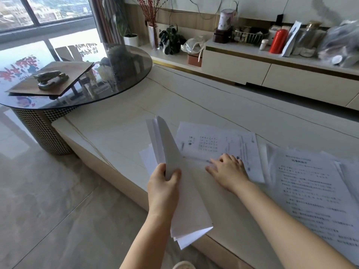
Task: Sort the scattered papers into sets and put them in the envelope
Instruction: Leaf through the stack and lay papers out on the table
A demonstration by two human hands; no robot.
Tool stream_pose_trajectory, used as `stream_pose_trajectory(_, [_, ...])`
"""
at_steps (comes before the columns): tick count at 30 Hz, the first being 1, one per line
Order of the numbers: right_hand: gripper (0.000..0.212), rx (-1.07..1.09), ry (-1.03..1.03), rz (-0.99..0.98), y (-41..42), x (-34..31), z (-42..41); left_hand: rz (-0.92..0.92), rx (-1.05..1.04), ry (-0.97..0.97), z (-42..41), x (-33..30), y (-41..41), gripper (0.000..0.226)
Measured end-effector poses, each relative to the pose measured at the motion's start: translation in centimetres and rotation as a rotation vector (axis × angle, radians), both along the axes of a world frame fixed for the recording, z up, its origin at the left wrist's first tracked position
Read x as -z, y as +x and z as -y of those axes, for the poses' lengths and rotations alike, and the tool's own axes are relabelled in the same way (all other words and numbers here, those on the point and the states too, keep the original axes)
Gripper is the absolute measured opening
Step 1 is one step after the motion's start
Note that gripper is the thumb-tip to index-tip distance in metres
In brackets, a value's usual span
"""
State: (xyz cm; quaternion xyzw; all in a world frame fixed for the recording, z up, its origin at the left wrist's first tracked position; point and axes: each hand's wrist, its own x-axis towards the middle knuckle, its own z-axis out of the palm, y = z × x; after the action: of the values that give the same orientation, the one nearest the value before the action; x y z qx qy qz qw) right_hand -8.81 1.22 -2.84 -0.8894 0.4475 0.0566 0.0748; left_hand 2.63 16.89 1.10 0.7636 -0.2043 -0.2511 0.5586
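While the left hand point(164, 178) grips a stack point(180, 183) at centre, the right hand point(227, 170) lies flat and open on a sheet point(217, 146) just right, nearer the desk point(120, 131) papers

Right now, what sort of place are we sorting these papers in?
Most likely a home living room: a low cream media cabinet with drawers along the wall, a round dark glass coffee table, and potted green plants beside a large window.

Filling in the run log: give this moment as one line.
left hand: grips white paper stack | right hand: flat on printed sheet | more printed pages on pale marble table
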Motion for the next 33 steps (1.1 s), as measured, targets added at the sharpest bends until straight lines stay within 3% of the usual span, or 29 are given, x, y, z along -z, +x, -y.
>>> stream_pose_trajectory(3, [0.034, -0.047, 0.031, 0.076, -1.7, 0.0, 0.9, 0.009, -0.003, -0.007, -0.4, 0.1, 0.1, 0.018])
stream_pose_trajectory(7, [0.044, -0.07, 0.127, 0.001, -3.2, 0.0, 0.0, 0.005, -0.003, -0.023, -0.4, -0.2, 0.1, 0.019])
stream_pose_trajectory(12, [0.048, -0.073, 0.128, 0.125, -3.6, 0.3, -1.7, -0.006, 0.032, -0.037, -0.4, -0.1, -0.3, 0.023])
stream_pose_trajectory(16, [0.069, -0.017, 0.065, -0.001, -4.6, 1.2, -3.5, -0.162, 0.084, -0.066, -0.1, 0.5, -0.4, 0.037])
stream_pose_trajectory(18, [0.058, 0.008, 0.058, 0.02, -4.1, 1.2, -3.8, -0.28, 0.099, -0.052, 0.2, 0.7, -0.7, 0.036])
stream_pose_trajectory(21, [0.045, 0.111, 0.213, 0.3, -3.6, 0.4, -4.5, -0.384, 0.103, -0.046, 0.5, 1.4, -1.3, 0.031])
stream_pose_trajectory(24, [0.036, 0.313, 0.732, 0.796, -3.7, -2.3, -7.5, -0.479, 0.105, -0.042, 0.4, 1.7, -2.3, 0.023])
stream_pose_trajectory(26, [0.041, 0.367, 0.939, 0.94, -4.1, -3.4, -9.6, -0.545, 0.131, -0.048, 0.4, 1.6, -3.0, 0.027])
stream_pose_trajectory(30, [0.03, 0.452, 0.985, 1.113, -5.0, -3.8, -11.9, -0.651, 0.147, -0.06, 0.5, 1.2, -4.8, 0.035])
stream_pose_trajectory(33, [0.051, 0.511, 0.982, 1.194, -5.0, -3.9, -12.6, -0.672, 0.116, -0.041, 0.6, 0.8, -5.7, 0.053])
